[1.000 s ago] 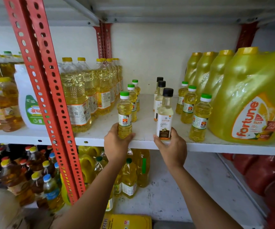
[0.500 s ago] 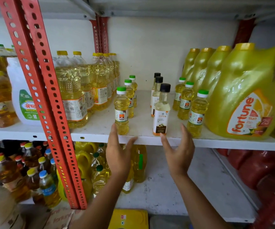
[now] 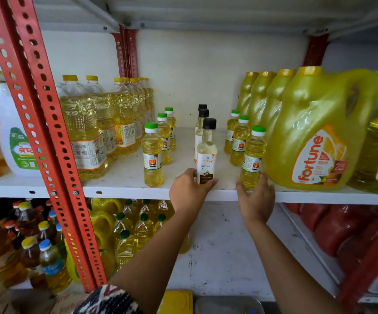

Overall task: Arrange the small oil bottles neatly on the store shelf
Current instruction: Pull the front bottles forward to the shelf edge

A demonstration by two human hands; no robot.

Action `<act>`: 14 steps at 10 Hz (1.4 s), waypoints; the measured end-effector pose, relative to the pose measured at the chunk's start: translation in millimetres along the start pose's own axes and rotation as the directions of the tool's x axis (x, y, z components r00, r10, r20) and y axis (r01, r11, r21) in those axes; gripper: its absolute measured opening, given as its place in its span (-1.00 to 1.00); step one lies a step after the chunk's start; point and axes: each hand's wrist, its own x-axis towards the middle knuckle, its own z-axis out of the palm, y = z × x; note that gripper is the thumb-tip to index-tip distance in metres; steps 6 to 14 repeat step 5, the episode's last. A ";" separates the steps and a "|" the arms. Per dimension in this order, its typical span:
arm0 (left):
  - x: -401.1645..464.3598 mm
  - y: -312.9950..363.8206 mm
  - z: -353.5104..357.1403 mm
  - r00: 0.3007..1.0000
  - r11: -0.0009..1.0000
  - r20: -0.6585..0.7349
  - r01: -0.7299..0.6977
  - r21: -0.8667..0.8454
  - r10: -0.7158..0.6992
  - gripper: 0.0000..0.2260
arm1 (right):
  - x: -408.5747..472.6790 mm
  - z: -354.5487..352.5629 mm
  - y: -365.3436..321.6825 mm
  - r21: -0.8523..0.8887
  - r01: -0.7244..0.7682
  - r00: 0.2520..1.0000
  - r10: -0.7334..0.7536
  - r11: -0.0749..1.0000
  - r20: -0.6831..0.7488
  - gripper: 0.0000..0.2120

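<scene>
Three short rows of small oil bottles stand on the white shelf. The left row has green caps, with its front bottle near the shelf edge. The middle row has black caps; my left hand wraps the base of its front coconut oil bottle. The right row is green-capped; my right hand cups the base of its front bottle, thumb on the left and fingers on the right. All the bottles stand upright.
Tall oil bottles line the left side beside a red perforated post. Large yellow Fortune jugs crowd the right, close to the right row. The lower shelf holds more bottles and red pouches.
Both hands let go of the left green-capped bottle and the coconut oil bottle, opened, then moved right. The left hand now grips the coconut oil bottle, the right hand the right row's front bottle.
</scene>
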 end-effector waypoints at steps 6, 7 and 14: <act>-6.1 1.8 -2.3 0.999 1.000 0.023 -0.023 0.007 0.023 -0.58 | -3.4 -7.3 0.6 0.009 0.040 0.997 -0.040 0.999 0.060 -0.32; -6.1 1.8 -2.3 0.999 1.000 0.023 -0.023 0.007 0.023 -0.58 | -3.4 -7.3 0.6 0.009 0.040 0.997 -0.040 0.999 0.060 -0.32; -6.1 1.8 -2.3 0.999 1.000 0.023 -0.023 0.007 0.023 -0.58 | -3.4 -7.3 0.6 0.009 0.040 0.997 -0.040 0.999 0.060 -0.32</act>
